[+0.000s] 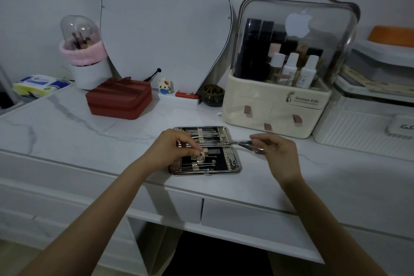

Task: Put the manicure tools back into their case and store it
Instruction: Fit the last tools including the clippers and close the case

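The manicure case (pixel 234 169) lies open on the marble-look tabletop, black lining, metal rim, several steel tools strapped in both halves. My left hand (pixel 177 148) hovers over the case's left side, its fingertips pinching a gold elastic strap (pixel 202 154) in the near half. My right hand (pixel 276 152) is just right of the case and grips small metal scissors (pixel 245 144), their tips pointing left at the case's hinge edge. A nail clipper (pixel 233 162) sits in the near half's right end.
A cream cosmetics organiser (pixel 275 105) with drawers stands behind the case on the right. A red zip box (pixel 119 101) sits at the back left, a brush holder (pixel 86 56) behind it. White drawers (pixel 246 215) run under the tabletop.
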